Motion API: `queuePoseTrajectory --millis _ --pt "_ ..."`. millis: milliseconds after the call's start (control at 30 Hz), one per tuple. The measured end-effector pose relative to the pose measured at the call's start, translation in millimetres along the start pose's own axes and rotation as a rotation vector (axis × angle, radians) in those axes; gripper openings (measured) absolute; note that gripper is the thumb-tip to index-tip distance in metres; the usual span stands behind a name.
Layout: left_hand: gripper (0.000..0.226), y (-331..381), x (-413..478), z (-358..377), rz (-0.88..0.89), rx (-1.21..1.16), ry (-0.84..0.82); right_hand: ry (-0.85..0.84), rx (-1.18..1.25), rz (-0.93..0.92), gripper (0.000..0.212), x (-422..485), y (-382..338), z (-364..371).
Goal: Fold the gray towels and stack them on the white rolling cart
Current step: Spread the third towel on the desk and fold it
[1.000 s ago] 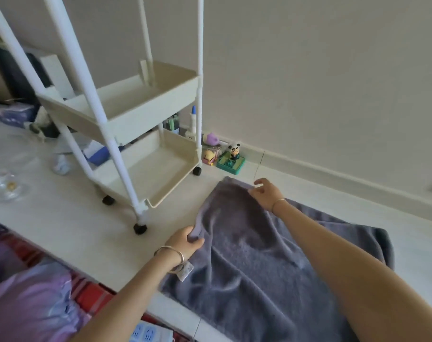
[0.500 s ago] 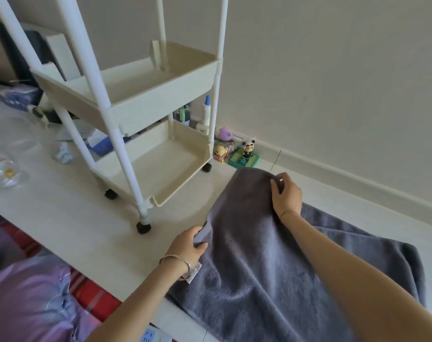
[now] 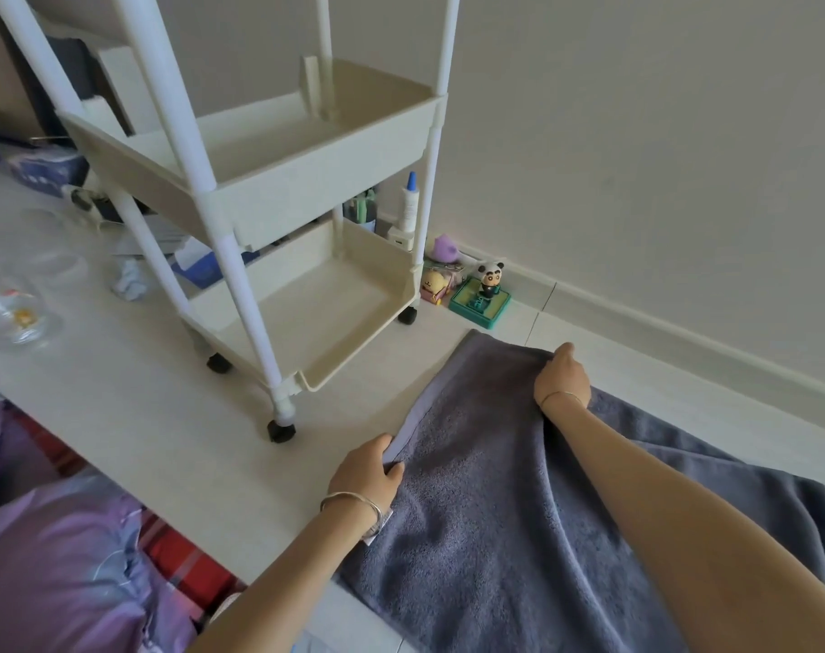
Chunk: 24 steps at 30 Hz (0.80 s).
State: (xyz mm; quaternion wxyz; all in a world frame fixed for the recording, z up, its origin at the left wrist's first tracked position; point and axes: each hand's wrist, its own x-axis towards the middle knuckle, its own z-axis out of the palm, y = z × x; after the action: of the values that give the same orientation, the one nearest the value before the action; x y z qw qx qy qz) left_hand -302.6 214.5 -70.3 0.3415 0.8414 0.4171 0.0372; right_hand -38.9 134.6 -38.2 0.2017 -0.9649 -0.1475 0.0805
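White tiled floor (image 3: pixel 118 393) is carrying everything here, with the white rolling cart (image 3: pixel 278 181) standing on its black wheels close to the wall. The gray towel (image 3: pixel 495 511) is lying on the floor to the right of the cart and nearer the camera. Its far left corner is reaching close to the cart's rear right wheel, and a lower layer is showing out to the right, farther from the cart. None of the towel is touching the cart.

Purple bedding (image 3: pixel 47 558) is bunching up in front of the cart, at the near left.

Both hands are working the towel's end nearest the cart. The left hand (image 3: pixel 368 468), with a silver bangle (image 3: pixel 354 504) on its wrist, is pinching the hemmed edge, thumb on top and fingers curled beneath, just right of the cart's front wheel and nearer the camera. The right hand (image 3: pixel 561 377) is gripping the towel's far edge with curled fingers, well to the right of the cart's bottom tray, and the cloth is rising in a soft ridge under that forearm.

A clear plastic bag (image 3: pixel 10 308) is lying left of the cart. A panda figure (image 3: pixel 489 278) on a green base, a yellow toy (image 3: pixel 436 282) and a purple toy (image 3: pixel 443 247) are sitting by the wall just right of the cart's rear wheel. A blue-capped bottle (image 3: pixel 408 200) is standing behind the cart's rear right post.
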Motion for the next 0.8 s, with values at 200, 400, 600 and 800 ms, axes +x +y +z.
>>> queuePoseTrajectory --millis 200,400,600,800 --pt "0.034 -0.4 -0.4 0.2 -0.026 -0.049 0.023 -0.021 -0.117 -0.121 0.030 -7.1 -4.9 5.4" --pt "0.040 -3.4 -10.2 -28.2 -0.053 -0.171 -0.167 0.062 -0.079 -0.455 0.037 -64.6 -7.6 16.7" --pt "0.025 -7.8 -47.0 -60.0 -0.210 -0.265 -0.534 0.023 -0.035 -0.618 0.035 -123.3 13.3 25.9" --pt "0.091 11.4 -56.9 -56.6 -0.147 0.550 -0.396 0.012 -0.006 -0.609 0.034 -139.6 45.3 3.5"
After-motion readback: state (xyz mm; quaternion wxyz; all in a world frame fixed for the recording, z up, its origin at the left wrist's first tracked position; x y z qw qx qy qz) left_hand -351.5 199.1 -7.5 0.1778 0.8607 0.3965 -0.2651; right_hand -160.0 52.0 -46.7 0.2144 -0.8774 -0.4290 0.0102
